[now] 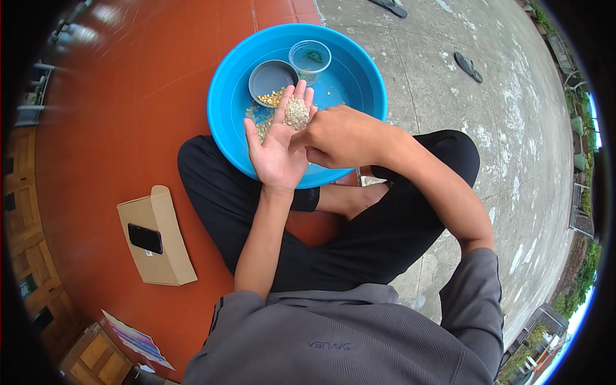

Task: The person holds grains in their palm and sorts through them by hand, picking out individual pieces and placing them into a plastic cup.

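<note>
My left hand (279,157) is palm up with its fingers stretched out, over the near side of a blue basin (221,77). A small heap of pale broken grains (296,113) lies on its fingers. My right hand (337,136) is over the left palm with its fingers curled in; whatever they may pinch is hidden. Inside the basin a grey bowl (266,72) holds yellow corn kernels (272,97). Beside it stands a clear plastic cup (309,58) with a green print. More pale bits (263,125) lie on the basin floor, partly behind my left hand.
The basin rests in front of my crossed legs (410,212). To the left, a black phone (145,238) lies on a flat cardboard box (170,256) on the red floor (115,141). Dark sandals (468,67) are on the grey concrete (436,96). A printed sheet (138,339) lies lower left.
</note>
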